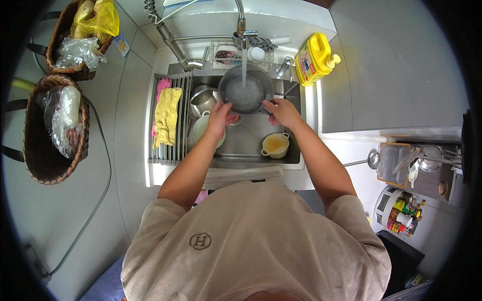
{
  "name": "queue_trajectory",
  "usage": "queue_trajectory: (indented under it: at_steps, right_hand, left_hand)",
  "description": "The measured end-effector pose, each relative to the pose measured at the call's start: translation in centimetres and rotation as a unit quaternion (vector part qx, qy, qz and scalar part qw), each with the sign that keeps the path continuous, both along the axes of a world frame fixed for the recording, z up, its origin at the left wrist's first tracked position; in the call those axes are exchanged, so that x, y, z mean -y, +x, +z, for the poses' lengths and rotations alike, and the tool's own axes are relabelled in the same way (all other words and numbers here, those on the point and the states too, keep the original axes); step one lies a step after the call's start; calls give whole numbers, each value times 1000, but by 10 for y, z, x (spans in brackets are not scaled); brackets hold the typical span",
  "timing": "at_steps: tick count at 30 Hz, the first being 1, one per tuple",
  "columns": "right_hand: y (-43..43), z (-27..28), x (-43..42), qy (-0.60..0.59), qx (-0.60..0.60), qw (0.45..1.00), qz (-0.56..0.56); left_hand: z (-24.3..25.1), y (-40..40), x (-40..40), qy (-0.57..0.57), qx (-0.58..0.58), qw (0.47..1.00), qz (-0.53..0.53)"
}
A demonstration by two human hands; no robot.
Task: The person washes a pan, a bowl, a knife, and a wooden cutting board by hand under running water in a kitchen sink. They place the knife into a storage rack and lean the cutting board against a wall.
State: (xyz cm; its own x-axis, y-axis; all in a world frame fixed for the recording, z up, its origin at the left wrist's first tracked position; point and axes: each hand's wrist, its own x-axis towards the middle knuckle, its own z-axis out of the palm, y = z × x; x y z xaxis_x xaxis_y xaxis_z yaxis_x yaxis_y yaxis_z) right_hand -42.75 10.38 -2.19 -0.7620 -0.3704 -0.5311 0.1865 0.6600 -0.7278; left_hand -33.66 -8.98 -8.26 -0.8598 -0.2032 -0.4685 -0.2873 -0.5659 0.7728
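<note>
Both my hands hold a dark grey pan (246,109) over the sink, under a running faucet (244,35). Water falls into the pan and churns inside it. My left hand (219,119) grips the near left rim. My right hand (283,112) grips the near right side, close to the handle. Below my left forearm, partly hidden, stands a pale two-handled bowl (200,128). Behind it a stainless steel pot (201,102) lies in the sink. At the sink's near right is a small cream bowl (276,146) with yellowish liquid in it.
A roll-up drying rack (183,124) with a yellow cloth (168,113) and a pink cloth (163,85) covers the sink's left side. A yellow OMO bottle (312,62) stands behind right. A wire caddy (222,62) sits behind the pan. Woven baskets (32,150) hang on the left.
</note>
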Motion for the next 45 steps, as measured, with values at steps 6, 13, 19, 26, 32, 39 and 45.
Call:
queue_trajectory:
  at_steps: [6, 13, 19, 26, 32, 39, 45]
  right_hand:
    - [-2, -10, 4, 95, -95, 991, 21]
    - [7, -12, 6, 129, -103, 986, 9]
    - [6, -10, 7, 144, -112, 983, 25]
    - [4, -15, 8, 146, -103, 984, 19]
    - [4, -11, 10, 136, -101, 985, 19]
    - [3, -7, 11, 142, -95, 985, 29]
    - [2, -13, 11, 130, -109, 985, 26]
  left_hand:
    - [-10, 3, 1, 2, 18, 1000, -17]
    - [-13, 12, 6, 18, 31, 997, -65]
    - [-11, 15, 10, 15, 32, 995, -92]
    - [-11, 14, 13, 11, 34, 995, -94]
    - [-11, 13, 13, 8, 43, 995, -92]
    - [-13, 12, 16, 2, 45, 994, -96]
    - [-13, 10, 18, 2, 43, 994, -97]
